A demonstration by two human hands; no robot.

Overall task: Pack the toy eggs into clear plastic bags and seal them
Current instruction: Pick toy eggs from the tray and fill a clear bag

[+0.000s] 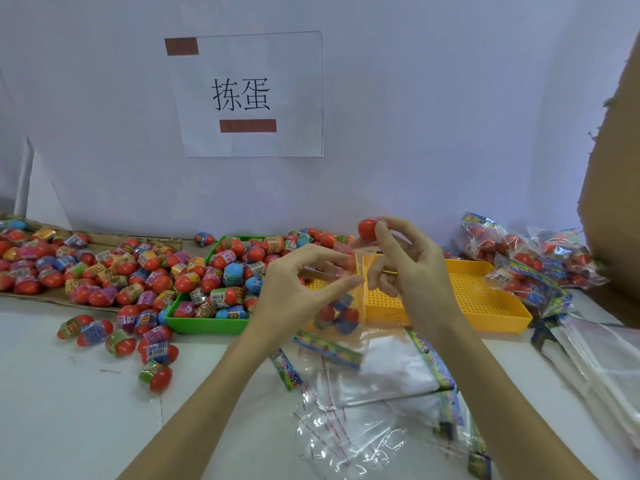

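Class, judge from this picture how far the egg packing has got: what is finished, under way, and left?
Done: filled bags piled at right. Under way: left hand holds an open clear bag with several eggs inside; right hand holds a red egg above it. Left: many loose eggs, unsealed bag.

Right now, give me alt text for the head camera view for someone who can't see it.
A person's left hand holds open a clear bag with a few toy eggs inside, while the right hand pinches a red egg above it. A green tray full of eggs, a yellow tray and filled bags lie on the table.
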